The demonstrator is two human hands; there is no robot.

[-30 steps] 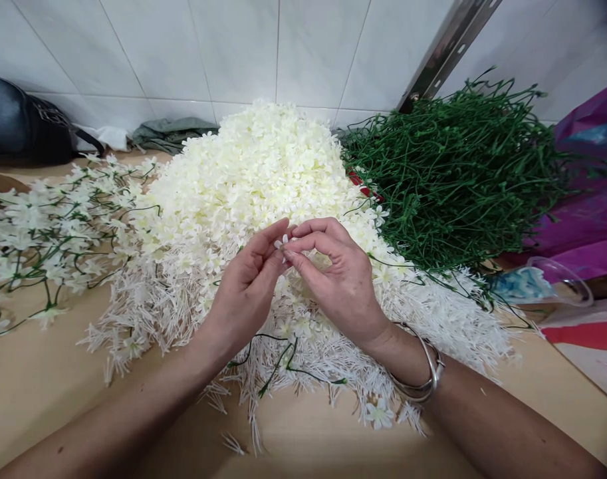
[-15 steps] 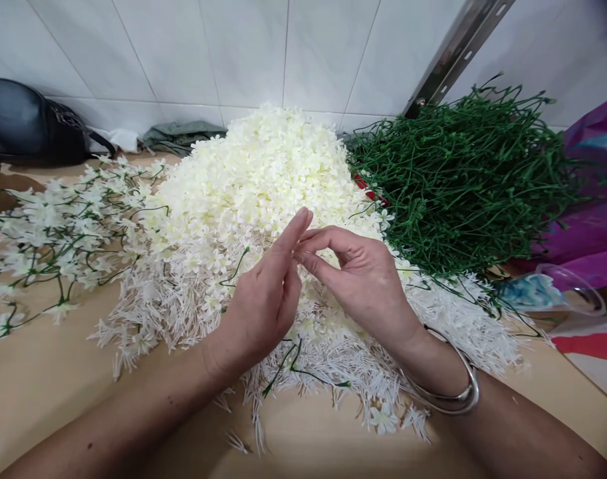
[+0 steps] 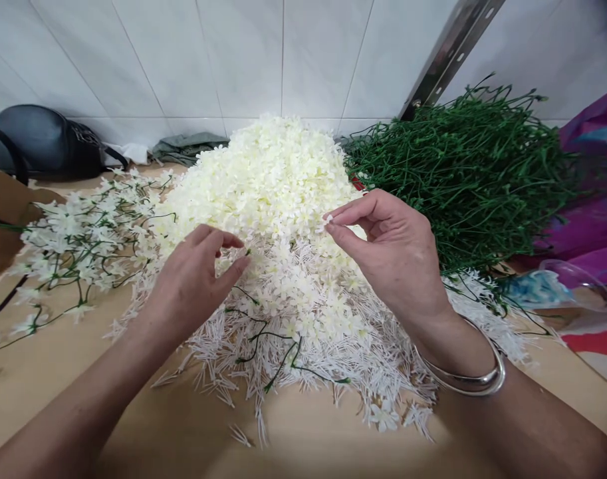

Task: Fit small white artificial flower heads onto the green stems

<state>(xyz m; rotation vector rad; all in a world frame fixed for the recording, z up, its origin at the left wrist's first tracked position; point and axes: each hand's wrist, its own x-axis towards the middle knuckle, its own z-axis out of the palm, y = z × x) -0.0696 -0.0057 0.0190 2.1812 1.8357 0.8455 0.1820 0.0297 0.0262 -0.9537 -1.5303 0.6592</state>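
Note:
A big heap of loose cream-white artificial blossoms [image 3: 273, 179] lies in the middle of the tan table [image 3: 44, 386], with white stamen pieces [image 3: 363, 359] spread along its near edge. My right hand [image 3: 393, 256], with a silver bangle at the wrist, pinches a small white blossom [image 3: 327, 219] between thumb and forefinger above the heap. My left hand [image 3: 196, 283] is curled over the heap's left side, its thumb and fingers pinched on a thin green stem [image 3: 246, 293] that runs down through the white pieces.
A pile of bare green stems [image 3: 473, 173] lies at the back right. Finished stems with white flowers [image 3: 78, 233] are spread at the left. A black bag [image 3: 38, 143] and a grey cloth [image 3: 186, 146] sit by the tiled wall. Purple plastic bags [image 3: 587, 226] are at the right edge.
My hands have parted: the left dropped left onto the heap, and the right moved up and right with a blossom. The view has shifted slightly.

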